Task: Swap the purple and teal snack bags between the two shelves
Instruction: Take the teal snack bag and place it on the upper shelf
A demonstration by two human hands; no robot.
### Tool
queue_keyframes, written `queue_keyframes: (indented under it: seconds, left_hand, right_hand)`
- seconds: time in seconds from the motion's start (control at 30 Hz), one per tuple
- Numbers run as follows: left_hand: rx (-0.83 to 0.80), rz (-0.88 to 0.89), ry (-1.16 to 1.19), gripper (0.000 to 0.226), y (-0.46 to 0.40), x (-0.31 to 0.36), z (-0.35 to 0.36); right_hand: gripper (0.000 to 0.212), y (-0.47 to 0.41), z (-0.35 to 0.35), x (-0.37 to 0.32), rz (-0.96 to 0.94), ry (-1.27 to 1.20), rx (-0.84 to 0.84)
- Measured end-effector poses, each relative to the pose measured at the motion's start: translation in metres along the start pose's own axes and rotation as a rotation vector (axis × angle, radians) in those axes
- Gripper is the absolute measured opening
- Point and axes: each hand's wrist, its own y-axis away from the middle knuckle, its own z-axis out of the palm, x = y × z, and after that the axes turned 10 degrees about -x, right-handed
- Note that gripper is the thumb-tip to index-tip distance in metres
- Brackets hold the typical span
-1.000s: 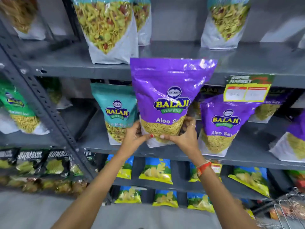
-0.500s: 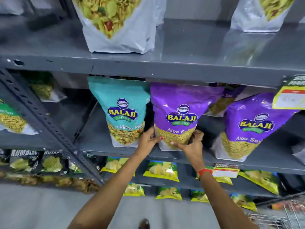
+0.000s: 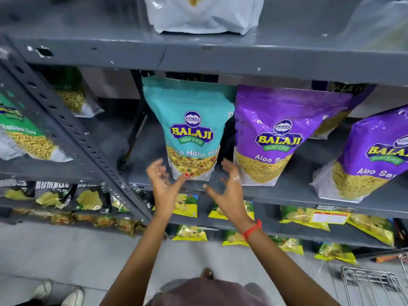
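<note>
A teal Balaji snack bag (image 3: pixel 190 120) stands upright on the middle grey shelf (image 3: pixel 287 191). Right beside it stands a purple Aloo Sev bag (image 3: pixel 278 129), and a second purple bag (image 3: pixel 371 155) stands further right. My left hand (image 3: pixel 162 181) is open just left of the teal bag's base, its thumb tip touching the bag's lower edge. My right hand (image 3: pixel 227 186) is open in front of the gap between the teal and purple bags, holding nothing. On the upper shelf (image 3: pixel 198 54) stands a white-bottomed bag (image 3: pixel 205 16).
A slanted perforated steel post (image 3: pixel 72 133) crosses at the left, with green sev bags (image 3: pixel 24 138) beyond it. Yellow chip packets (image 3: pixel 309 217) fill the lower shelves. A wire basket (image 3: pixel 375 283) sits at the bottom right. Someone's shoes (image 3: pixel 59 294) show at the bottom left.
Both hands lowered the purple bag onto the middle shelf beside the teal bag, let go of it, and shifted left toward the teal bag. The camera view dropped lower.
</note>
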Motion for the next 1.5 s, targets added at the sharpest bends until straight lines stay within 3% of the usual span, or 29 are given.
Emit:
queue_keyframes:
  seconds: [0.1, 0.2, 0.4, 0.6, 0.8, 1.03, 1.23, 1.3, 1.37, 1.5]
  left_hand:
    - [-0.215, -0.056, -0.041, 0.11, -0.032, 0.0, -0.012]
    - [-0.352, -0.142, -0.081, 0.094, -0.051, -0.002, -0.018]
    - [-0.228, -0.144, -0.101, 0.071, -0.032, 0.0, -0.035]
    - [-0.146, -0.092, -0.128, 0.072, 0.013, 0.011, -0.048]
    - [-0.109, 0.029, -0.079, 0.07, 0.058, 0.061, -0.032]
    - [-0.197, 0.182, -0.03, 0.066, 0.079, 0.14, 0.025]
    - [-0.311, 0.367, 0.068, 0.06, 0.077, 0.238, 0.11]
    - [-0.463, 0.558, 0.127, 0.058, 0.066, 0.321, 0.22]
    - [-0.5, 0.6, 0.198, 0.058, 0.063, 0.342, 0.235]
    - [-0.492, 0.597, 0.157, 0.049, 0.046, 0.379, 0.273]
  right_hand:
    - [0.093, -0.027, 0.013, -0.006, 0.017, -0.039, -0.028]
    - [0.083, -0.044, 0.015, -0.002, 0.048, -0.126, 0.016]
    - [0.067, -0.032, 0.016, -0.003, 0.036, -0.108, -0.028]
    - [0.066, -0.002, 0.017, -0.014, 0.002, -0.06, -0.085]
    - [0.065, 0.041, -0.01, -0.054, -0.052, -0.116, -0.032]
    - [0.059, 0.074, -0.094, -0.122, -0.195, -0.074, 0.084]
    - [0.063, 0.083, -0.19, -0.186, -0.337, 0.012, 0.297]
    - [0.064, 0.102, -0.311, -0.24, -0.499, 0.128, 0.57]
    - [0.066, 0.093, -0.337, -0.253, -0.504, 0.149, 0.511]
    - [0.073, 0.076, -0.387, -0.274, -0.516, 0.203, 0.551]
